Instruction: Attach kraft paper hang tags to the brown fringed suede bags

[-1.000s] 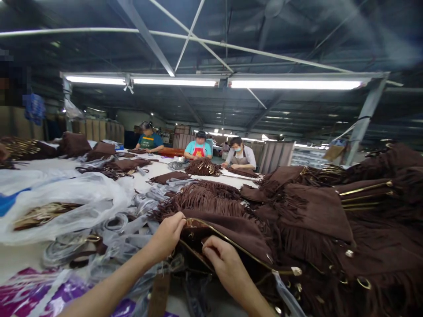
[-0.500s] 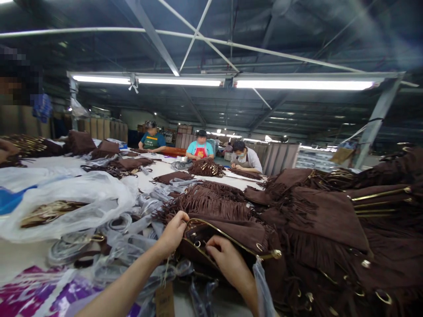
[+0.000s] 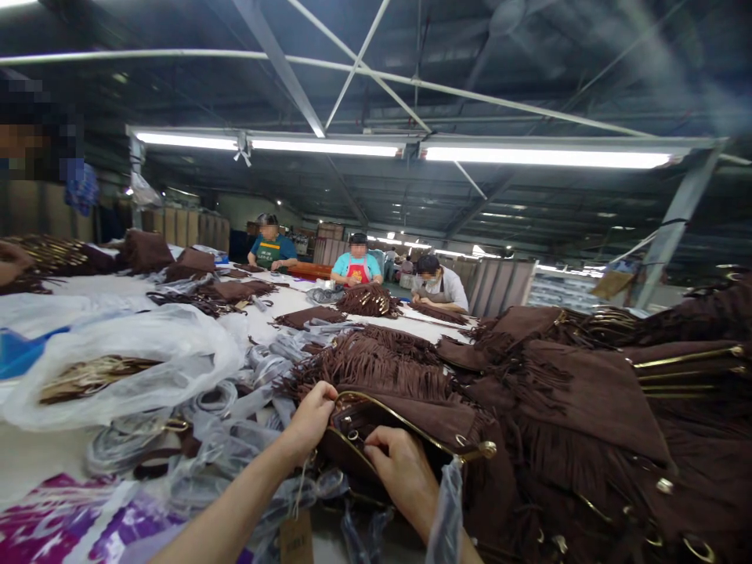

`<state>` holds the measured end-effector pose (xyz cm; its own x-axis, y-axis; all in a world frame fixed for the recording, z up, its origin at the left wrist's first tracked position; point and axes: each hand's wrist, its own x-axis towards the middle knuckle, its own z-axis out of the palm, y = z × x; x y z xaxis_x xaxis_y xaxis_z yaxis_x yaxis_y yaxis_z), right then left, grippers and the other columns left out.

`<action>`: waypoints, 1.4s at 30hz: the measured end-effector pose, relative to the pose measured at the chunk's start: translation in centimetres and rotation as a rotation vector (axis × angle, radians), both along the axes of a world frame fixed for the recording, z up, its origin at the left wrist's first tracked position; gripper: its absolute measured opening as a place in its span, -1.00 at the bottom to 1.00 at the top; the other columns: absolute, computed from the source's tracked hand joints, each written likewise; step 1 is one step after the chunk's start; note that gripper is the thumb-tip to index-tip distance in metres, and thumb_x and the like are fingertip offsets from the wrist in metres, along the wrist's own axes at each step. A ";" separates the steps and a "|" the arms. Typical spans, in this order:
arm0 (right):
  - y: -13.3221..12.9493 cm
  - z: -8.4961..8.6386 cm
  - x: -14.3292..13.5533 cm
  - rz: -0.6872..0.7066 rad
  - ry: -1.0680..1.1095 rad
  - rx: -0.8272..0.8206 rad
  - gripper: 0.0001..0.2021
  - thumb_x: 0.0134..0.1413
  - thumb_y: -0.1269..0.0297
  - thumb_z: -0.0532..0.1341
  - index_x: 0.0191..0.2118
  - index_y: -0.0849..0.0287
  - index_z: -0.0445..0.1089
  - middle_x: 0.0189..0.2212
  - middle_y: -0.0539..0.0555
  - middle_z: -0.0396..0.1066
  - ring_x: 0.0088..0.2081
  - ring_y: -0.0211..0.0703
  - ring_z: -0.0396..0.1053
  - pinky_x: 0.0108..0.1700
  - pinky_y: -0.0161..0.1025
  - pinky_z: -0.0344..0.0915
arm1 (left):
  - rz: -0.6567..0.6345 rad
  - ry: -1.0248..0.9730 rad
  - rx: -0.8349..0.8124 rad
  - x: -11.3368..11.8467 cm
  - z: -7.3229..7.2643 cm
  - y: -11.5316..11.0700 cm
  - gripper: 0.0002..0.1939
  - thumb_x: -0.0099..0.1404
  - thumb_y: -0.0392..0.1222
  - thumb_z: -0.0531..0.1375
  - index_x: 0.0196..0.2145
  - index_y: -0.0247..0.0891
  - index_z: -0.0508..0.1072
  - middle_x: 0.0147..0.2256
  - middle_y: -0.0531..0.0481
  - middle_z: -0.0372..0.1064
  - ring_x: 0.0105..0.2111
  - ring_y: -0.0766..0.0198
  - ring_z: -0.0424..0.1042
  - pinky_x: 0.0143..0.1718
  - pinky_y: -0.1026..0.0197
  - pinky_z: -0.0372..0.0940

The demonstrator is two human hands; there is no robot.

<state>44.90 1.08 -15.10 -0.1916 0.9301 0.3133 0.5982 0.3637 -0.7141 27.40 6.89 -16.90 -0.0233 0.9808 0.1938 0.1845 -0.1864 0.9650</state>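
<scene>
1. Our left hand [image 3: 311, 419] is pinched shut on the gold rim [image 3: 381, 407] of the brown suede fringed bag [image 3: 411, 423]; we should keep that pinch firm so the mouth stays open.
2. Our right hand [image 3: 403, 470] is curled closed at the near edge of the opening, at 5 o'clock from the left; what its fingertips grip inside is hidden, so we work by feel and slowly.
3. The bag lies at the near table edge, touching the heap of like fringed bags [image 3: 576, 392] at 3 o'clock. We judge it wise to pull toward ourselves, so the fringe does not snag.
4. A paper hang tag [image 3: 295, 536] dangles at 6 o'clock; keep its string free of the rim.
5. Plastic bags [image 3: 117, 360] lie at 9 o'clock, well apart.
</scene>
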 end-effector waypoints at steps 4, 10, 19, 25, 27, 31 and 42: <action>0.1 0.0 -0.2 0.038 0.066 -0.015 -0.83 0.01 0.35 0.16 -0.53 0.17 0.44 -0.53 0.00 0.43 -0.38 -0.09 0.40 -0.30 -0.27 0.19 | 0.005 0.009 -0.010 0.0 0.0 0.0 -0.83 0.11 -0.38 -0.02 -0.38 -0.22 0.30 -0.50 0.13 0.20 -0.45 0.28 0.22 -0.46 0.31 0.12; 1.3 -0.8 -1.8 0.053 0.219 -0.006 -0.86 -0.04 0.34 0.15 -0.28 0.15 0.33 -0.58 -0.14 0.22 -0.48 -0.19 0.27 -0.39 -0.33 0.20 | 0.012 0.029 0.014 0.1 -0.2 -0.1 -0.83 0.14 -0.40 -0.02 -0.37 -0.21 0.28 -0.51 0.15 0.19 -0.48 0.30 0.23 -0.46 0.32 0.12; 0.9 -1.1 -2.7 0.096 0.136 0.127 -0.87 0.06 0.30 0.11 -0.43 0.13 0.38 -0.50 0.00 0.41 -0.42 -0.12 0.36 -0.36 -0.28 0.18 | 0.102 0.095 0.202 0.6 -0.6 -0.4 -0.81 0.17 -0.45 -0.04 -0.39 -0.17 0.22 -0.46 0.10 0.21 -0.38 0.24 0.26 -0.29 0.25 0.17; 1.0 -2.0 -2.6 0.080 0.088 0.205 -0.80 0.15 0.24 0.05 -0.40 0.12 0.37 -0.47 0.01 0.41 -0.38 -0.08 0.37 -0.28 -0.27 0.22 | -0.008 0.145 0.412 -0.7 0.3 -2.1 -0.81 0.16 -0.43 0.02 -0.48 -0.23 0.35 -0.10 -0.09 0.31 -0.05 0.15 0.30 0.00 0.16 0.19; 1.1 -2.2 -2.2 0.101 0.125 0.174 -0.78 0.16 0.19 0.05 -0.38 0.11 0.38 -0.44 0.02 0.43 -0.34 -0.06 0.38 -0.21 -0.26 0.25 | -0.114 0.197 0.476 -1.3 0.7 -2.7 -0.77 0.13 -0.44 0.04 -0.50 -0.24 0.45 -0.03 -0.10 0.31 -0.01 0.14 0.31 0.05 0.16 0.17; 1.0 -2.3 -1.9 0.097 0.212 0.144 -0.77 0.13 0.12 0.09 -0.38 0.12 0.40 -0.40 0.05 0.45 -0.30 -0.04 0.39 -0.18 -0.24 0.29 | -0.273 0.302 0.546 -2.2 1.2 -3.5 -0.66 0.04 -0.48 0.09 -0.34 -0.20 0.58 -0.15 -0.08 0.41 -0.08 0.14 0.37 0.00 0.16 0.22; 3.7 -4.6 0.7 0.054 -0.130 0.550 -0.72 0.18 0.00 0.18 -0.21 0.00 0.55 -0.28 0.08 0.59 -0.25 0.06 0.54 -0.17 -0.18 0.45 | -0.195 0.081 0.432 -0.8 1.5 -4.2 -0.88 0.15 -0.25 0.22 -0.50 -0.25 0.54 -0.16 -0.13 0.44 -0.12 0.11 0.41 -0.03 0.13 0.26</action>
